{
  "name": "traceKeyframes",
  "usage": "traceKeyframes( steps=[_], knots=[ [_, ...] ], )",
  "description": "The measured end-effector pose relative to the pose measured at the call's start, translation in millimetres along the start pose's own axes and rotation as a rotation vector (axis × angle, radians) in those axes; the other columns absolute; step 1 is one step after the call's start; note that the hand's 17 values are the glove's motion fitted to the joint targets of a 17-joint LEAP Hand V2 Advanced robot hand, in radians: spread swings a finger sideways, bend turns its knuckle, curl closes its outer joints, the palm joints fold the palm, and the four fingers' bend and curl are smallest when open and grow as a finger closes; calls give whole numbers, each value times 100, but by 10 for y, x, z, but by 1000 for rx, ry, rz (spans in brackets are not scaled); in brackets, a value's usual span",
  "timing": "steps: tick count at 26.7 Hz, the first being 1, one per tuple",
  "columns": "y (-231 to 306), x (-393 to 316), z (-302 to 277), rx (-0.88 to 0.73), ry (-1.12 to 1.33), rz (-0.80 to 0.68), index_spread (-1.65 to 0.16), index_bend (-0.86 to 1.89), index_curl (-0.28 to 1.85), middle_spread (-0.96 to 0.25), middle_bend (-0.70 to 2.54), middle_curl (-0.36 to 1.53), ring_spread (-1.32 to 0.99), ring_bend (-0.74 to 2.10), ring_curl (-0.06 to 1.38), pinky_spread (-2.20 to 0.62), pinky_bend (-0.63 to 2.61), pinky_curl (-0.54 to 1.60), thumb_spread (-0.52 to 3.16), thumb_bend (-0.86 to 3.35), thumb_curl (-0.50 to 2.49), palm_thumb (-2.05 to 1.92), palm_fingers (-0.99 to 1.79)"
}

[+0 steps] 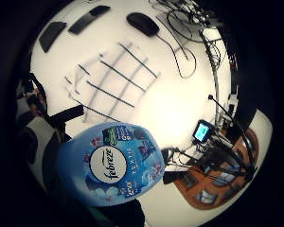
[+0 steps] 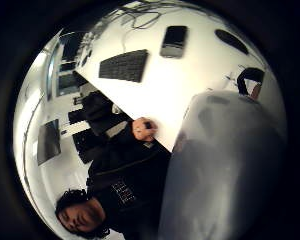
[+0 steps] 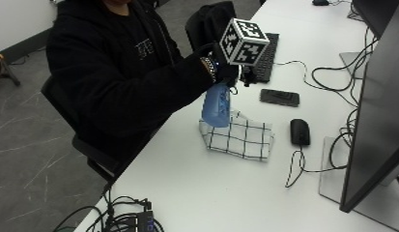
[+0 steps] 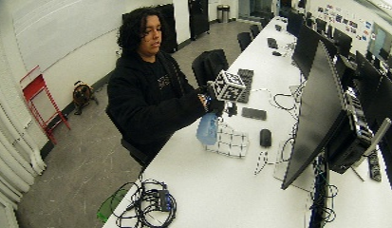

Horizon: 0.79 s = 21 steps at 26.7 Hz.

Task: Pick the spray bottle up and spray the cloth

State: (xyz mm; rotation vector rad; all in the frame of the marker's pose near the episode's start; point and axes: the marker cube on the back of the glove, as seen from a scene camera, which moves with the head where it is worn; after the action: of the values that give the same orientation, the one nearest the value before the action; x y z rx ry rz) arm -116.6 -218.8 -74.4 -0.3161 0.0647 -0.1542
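While the person sits at the long white worktop (image 3: 205,193), the gloved right hand (image 3: 226,72) grips the neck of the blue spray bottle (image 3: 216,105), fingers curled round the top where the trigger would be, though the trigger itself is hidden behind the glove. That bottle hangs below the hand, lifted clear of the worktop and held just above the near edge of the checked cloth (image 3: 241,136), which lies partly folded on the white surface. From the palm side the bottle's printed label fills much of the little-finger view (image 1: 109,163), with the cloth (image 1: 111,80) spread beyond it

By the look of it the bottle is stiff plastic, smooth and a bit slippery on its rounded body, and its weight depends on how much liquid is inside, which I cannot tell. The narrow neck under the spray head seems the sensible place to hold, since it leaves a finger free for the trigger. Soft and light, the cloth will likely stay put under a mist

Past the cloth lie a black mouse (image 3: 300,131), a phone (image 3: 280,97) and a keyboard (image 3: 265,58), with a monitor (image 3: 373,121) at the far side
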Motion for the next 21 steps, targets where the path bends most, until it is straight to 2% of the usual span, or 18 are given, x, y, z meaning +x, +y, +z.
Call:
traceKeyframes(
  steps=[6, 14, 17, 21],
  knots=[
    [-237, -478, -171, 157, -164, -159, -28, 29, 61, -20, 65, 55, -21, 77, 48, -32, 48, 41, 30, -3, 80, 93, 138],
    [-723, -885, -147, 380, -491, -290, -28, 28, 61, -20, 65, 55, -21, 77, 48, -32, 47, 41, 30, -3, 80, 93, 138],
    [-880, -1008, -64, 477, -692, -301, -28, 28, 61, -20, 65, 55, -21, 77, 48, -32, 47, 41, 30, -3, 80, 93, 138],
    [-1046, -1073, 187, 613, -894, -237, -28, 28, 61, -20, 65, 55, -21, 76, 48, -32, 47, 41, 31, -3, 81, 93, 138]
  ],
)
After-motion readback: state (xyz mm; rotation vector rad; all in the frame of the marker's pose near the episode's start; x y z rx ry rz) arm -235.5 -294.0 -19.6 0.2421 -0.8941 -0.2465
